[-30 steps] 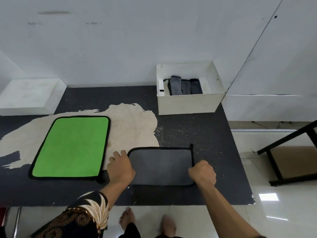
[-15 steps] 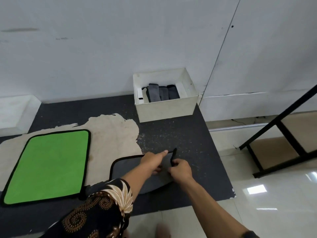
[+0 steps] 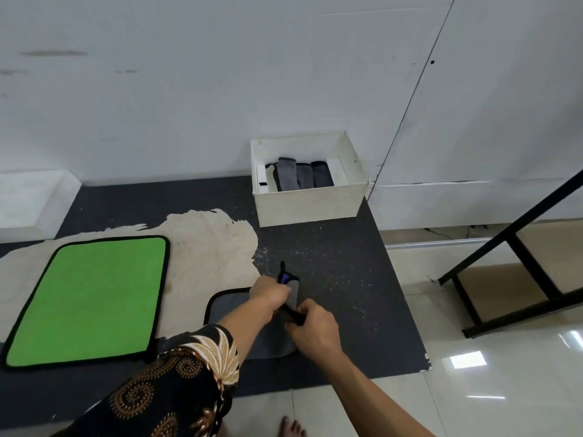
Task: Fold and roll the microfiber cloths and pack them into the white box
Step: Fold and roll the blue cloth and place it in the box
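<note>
A grey microfiber cloth (image 3: 232,302) with black trim lies folded on the dark table near the front edge. Its right end is curled up into a roll. My left hand (image 3: 269,293) grips the far end of that roll and my right hand (image 3: 312,329) pinches its near end. A green cloth (image 3: 91,298) with black trim lies flat to the left. The white box (image 3: 307,205) stands at the back of the table with three grey rolled cloths (image 3: 299,175) side by side inside it.
The table's dark top (image 3: 331,257) has a large worn beige patch (image 3: 208,238). A white block (image 3: 31,200) sits at the far left against the wall. A black metal frame (image 3: 517,257) stands on the tiled floor to the right. Bare toes (image 3: 291,428) show below.
Both hands moved from the cloth's two side edges to its right end and rolled it leftward. The view shifted to the right.
</note>
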`<state>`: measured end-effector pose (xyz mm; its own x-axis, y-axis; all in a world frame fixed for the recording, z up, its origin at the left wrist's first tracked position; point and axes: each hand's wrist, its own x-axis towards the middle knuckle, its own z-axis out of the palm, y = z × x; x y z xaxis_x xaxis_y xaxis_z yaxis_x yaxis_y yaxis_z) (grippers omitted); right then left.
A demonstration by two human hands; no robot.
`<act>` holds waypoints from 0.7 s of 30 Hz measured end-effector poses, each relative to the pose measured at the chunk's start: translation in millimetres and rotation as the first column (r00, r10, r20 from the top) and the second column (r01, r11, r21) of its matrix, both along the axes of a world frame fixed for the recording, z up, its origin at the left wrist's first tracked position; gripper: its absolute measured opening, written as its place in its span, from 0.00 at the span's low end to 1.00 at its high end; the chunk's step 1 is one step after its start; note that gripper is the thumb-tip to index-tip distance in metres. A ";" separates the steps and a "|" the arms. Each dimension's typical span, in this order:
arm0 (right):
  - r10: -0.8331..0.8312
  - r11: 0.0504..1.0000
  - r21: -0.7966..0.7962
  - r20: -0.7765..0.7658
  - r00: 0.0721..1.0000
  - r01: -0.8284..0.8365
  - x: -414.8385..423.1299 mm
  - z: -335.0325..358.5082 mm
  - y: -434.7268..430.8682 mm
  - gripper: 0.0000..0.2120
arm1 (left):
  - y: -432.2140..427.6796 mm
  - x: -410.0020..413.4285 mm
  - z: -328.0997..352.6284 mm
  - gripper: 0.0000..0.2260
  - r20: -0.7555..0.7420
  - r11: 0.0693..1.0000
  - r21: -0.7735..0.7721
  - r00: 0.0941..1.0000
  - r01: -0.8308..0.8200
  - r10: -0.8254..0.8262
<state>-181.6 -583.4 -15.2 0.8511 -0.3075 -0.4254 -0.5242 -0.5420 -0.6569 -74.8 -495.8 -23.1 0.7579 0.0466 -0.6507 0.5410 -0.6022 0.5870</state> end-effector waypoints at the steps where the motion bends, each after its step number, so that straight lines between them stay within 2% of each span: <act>1: 0.017 1.000 -0.009 0.006 1.000 -0.017 0.3 -0.8 2.2 0.10 | 3.7 0.5 -1.4 0.13 0.001 1.000 -0.024 1.000 -0.006 0.006; 6: 0.159 0.987 -0.005 0.058 0.986 -0.159 5.5 -1.5 24.2 0.17 | 40.8 9.5 -9.1 0.10 0.003 0.989 -0.148 1.000 -0.008 0.009; 9: 0.237 0.972 -0.039 0.093 0.967 -0.234 8.4 -1.9 42.0 0.18 | 72.2 16.3 -13.1 0.06 0.026 0.985 -0.171 0.999 -0.032 0.037; 12: 0.320 0.946 -0.093 0.113 0.941 -0.311 11.9 -4.3 61.6 0.12 | 102.9 19.5 -15.8 0.02 0.064 0.985 -0.156 0.994 -0.076 0.087; 15: 0.393 0.914 -0.147 0.090 0.915 -0.378 16.7 -8.3 80.1 0.06 | 125.8 18.1 -18.9 0.03 0.095 0.991 -0.104 0.991 -0.082 0.092; 21: 0.546 0.817 -0.245 0.035 0.837 -0.522 20.8 -20.2 101.7 0.09 | 145.7 13.0 -26.7 0.08 0.110 0.997 -0.059 0.992 -0.049 0.055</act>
